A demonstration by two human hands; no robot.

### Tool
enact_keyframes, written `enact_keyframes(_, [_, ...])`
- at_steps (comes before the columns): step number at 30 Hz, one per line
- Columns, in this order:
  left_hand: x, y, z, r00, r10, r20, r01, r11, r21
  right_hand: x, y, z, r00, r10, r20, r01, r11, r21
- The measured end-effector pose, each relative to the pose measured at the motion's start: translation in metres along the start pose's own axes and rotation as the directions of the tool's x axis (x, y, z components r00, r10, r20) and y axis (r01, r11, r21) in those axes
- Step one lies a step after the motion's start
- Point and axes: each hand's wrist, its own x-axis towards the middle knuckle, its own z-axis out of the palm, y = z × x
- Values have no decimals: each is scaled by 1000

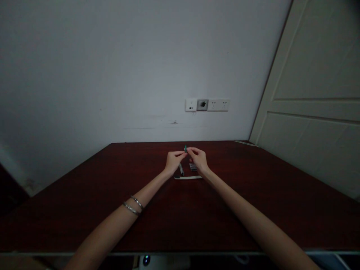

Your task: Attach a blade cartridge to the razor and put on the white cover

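Observation:
My left hand and my right hand meet over the far middle of the dark red table, fingertips pinched together. Between them stands a small, thin green and dark piece, too small to name, touched by the fingers of both. Under the hands lies a narrow grey and dark strip-like item. A small flat, clear-looking packet or case is partly covered by my right hand. Nearer to me, a long white strip with a dark left end lies crosswise, its right end by my right wrist.
The dark red table reaches back to a pale wall with sockets and a switch plate. A panelled white door stands at the right. A thin pale strip lies at the table's far right edge.

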Motion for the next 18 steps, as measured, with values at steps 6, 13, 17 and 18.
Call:
enact_keyframes(6, [10, -5, -18, 992, 53, 111, -68, 988, 137, 15, 1, -24, 979, -197, 51, 202, 965, -168])
enact_keyframes(13, [22, 13, -44, 842, 22, 539, -317, 828, 463, 28, -11, -45, 889, -319, 329, 416, 863, -287])
enact_keyframes(17, [22, 22, -44, 770, -29, 638, -381, 780, 496, 25, -13, -44, 825, -205, 527, 414, 854, -316])
enact_keyframes(18, [22, 23, -44, 759, -44, 649, -387, 772, 504, 24, -13, -44, 809, -180, 559, 410, 855, -317])
